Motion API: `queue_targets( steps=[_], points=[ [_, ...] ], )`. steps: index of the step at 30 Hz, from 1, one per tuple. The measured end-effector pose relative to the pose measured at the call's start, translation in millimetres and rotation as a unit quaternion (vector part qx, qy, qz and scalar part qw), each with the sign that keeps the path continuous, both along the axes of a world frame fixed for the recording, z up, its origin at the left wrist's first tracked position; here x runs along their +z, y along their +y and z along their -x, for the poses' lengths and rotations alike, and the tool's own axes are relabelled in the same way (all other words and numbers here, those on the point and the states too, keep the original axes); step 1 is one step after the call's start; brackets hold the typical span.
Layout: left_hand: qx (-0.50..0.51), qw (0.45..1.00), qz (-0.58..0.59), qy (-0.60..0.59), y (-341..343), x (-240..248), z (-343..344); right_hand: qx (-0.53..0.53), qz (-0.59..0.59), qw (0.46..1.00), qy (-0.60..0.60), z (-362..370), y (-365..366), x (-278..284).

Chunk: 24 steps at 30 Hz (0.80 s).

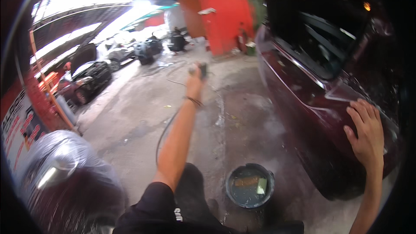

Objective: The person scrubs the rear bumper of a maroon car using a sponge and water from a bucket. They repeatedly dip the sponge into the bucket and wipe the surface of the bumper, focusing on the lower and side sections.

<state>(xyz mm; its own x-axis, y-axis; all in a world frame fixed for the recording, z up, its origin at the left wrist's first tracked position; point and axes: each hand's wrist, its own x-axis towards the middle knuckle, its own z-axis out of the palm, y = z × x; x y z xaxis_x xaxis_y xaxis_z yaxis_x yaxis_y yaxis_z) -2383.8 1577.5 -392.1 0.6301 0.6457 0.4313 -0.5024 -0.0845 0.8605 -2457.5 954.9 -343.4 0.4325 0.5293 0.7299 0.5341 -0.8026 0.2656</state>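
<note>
My left hand [196, 79] is stretched far out over the floor, its fingers closed around a small dark greenish block [203, 70]. Motion blur keeps the block's exact kind from showing. A dark cord circles that wrist. My right hand [366, 132] lies flat with fingers spread on the rear body panel of a dark maroon car [299, 91], below its window. Between my legs and the car stands a round black bucket [271, 181] of greyish water. A brown block [246, 181] and a pale green block [261, 186] are in it.
At the lower left is a dark car part [65, 190] wrapped in clear plastic film. A thin dark hose or cable [162, 136] runs over the concrete floor [143, 112]. A red pillar [223, 15] rises ahead. Several cars and covered items line the far left.
</note>
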Motion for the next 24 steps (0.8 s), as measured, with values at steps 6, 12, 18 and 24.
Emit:
queue_targets(
  steps=[6, 12, 18, 24],
  points=[
    [0.035, 0.997, -0.053, -0.034, -64, 14, 0, 0.051, -0.001, 0.998, 0.035, -6, 36, 8],
    [0.062, 0.918, -0.390, -0.026, -224, -118, -23, 0.020, -0.049, 0.995, 0.080, 39, 18, -18],
    [-0.211, 0.909, -0.340, -0.118, -366, -97, 85, -0.036, -0.034, 0.997, 0.066, 57, 9, 4],
    [-0.145, 0.840, -0.510, -0.116, -358, -132, 70, 0.005, -0.020, 0.996, 0.092, 30, 31, 5]
  ],
)
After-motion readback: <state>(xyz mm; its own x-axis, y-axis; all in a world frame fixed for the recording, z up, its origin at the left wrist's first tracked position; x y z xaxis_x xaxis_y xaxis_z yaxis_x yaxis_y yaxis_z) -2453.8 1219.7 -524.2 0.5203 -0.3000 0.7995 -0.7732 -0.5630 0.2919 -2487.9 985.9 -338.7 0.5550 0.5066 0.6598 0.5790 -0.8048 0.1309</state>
